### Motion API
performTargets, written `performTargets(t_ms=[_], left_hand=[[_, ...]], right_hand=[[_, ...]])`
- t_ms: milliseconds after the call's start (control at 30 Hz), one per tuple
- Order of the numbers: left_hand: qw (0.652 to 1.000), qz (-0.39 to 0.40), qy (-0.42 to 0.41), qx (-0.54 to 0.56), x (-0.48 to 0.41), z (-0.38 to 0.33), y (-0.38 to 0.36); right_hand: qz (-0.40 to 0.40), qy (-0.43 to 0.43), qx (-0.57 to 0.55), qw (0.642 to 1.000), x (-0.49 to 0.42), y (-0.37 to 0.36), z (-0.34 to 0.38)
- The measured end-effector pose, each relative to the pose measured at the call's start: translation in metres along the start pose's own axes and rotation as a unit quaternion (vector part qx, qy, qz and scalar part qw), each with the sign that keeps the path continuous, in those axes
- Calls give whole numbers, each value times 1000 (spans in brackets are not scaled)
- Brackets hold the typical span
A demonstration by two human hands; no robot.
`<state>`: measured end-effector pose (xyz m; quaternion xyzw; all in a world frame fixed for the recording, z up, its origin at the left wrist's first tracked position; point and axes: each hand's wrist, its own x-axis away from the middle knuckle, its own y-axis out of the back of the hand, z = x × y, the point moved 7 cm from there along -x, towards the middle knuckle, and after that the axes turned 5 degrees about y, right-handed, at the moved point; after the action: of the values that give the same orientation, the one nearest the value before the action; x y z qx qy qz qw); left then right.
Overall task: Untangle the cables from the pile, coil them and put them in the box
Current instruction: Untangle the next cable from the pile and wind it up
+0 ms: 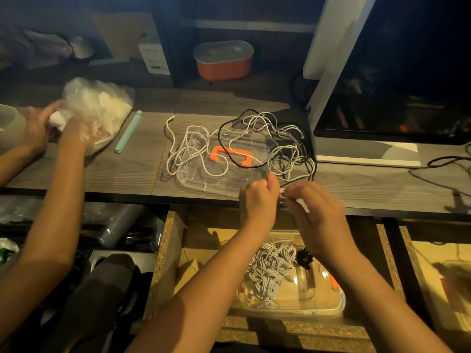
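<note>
With your left hand (258,197) and right hand (316,207) close together, both pinching one white cable (282,192), draw it slowly from the pile (254,146) on the desk (127,174), lifting loops over rather than tugging knots tight.

The counter (122,174) looked like grey wood-grain laminate, matt, with a slightly textured grain. The lid (186,180) on it was clear glossy plastic with a smooth orange plastic handle (219,150). The tangled cables (288,149) had plain smooth sheaths, white and black, kinda rubbery and dull. The box (331,304) was the same shiny clear plastic, and the coiled cables (267,271) in it looked braided tbh. The drawer (163,253) edges were raw chipboard, rough and speckly. The bag (102,108) was thin crinkly plastic film.
</note>
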<state>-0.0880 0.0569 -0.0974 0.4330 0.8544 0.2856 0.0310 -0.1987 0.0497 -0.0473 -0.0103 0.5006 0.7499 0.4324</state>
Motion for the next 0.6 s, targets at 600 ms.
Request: performTargets(t_ms=[600], left_hand=[[979, -92, -182, -22, -2, -8, 2]], right_hand=[[-116, -337, -294, 887, 0, 1, -43]])
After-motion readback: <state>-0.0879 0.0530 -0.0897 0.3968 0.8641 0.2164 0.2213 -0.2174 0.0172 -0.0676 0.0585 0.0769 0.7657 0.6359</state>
